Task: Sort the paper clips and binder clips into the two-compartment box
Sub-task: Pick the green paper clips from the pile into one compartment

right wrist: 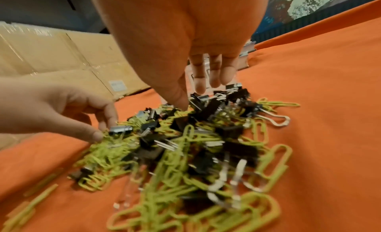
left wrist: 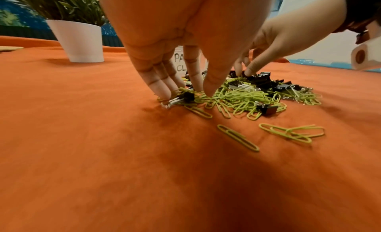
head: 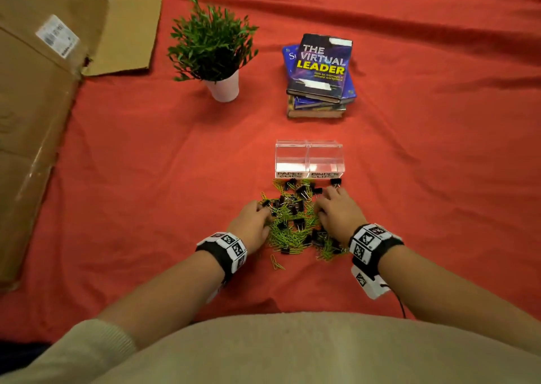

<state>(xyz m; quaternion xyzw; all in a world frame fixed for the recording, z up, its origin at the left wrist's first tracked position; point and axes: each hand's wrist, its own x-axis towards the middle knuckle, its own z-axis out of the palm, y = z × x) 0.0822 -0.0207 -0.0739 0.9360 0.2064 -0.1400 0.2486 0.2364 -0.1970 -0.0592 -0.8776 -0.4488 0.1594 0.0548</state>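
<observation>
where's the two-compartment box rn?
Head view: the clear plastic two-compartment box sits right of centre on the red cloth, between the mixed clip pile and the book stack.

Both forearms extended forward, palms down, wrists banded. Left hand: fingers straight, angled downward, tips grouped close together. Right hand: fingers spread, loosely extended, tips pointing down.

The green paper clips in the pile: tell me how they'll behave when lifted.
The thin green wire paper clips look light and lie interlinked, so several will probably lift together. Black metal binder clips are mixed in and may snag them.
</observation>
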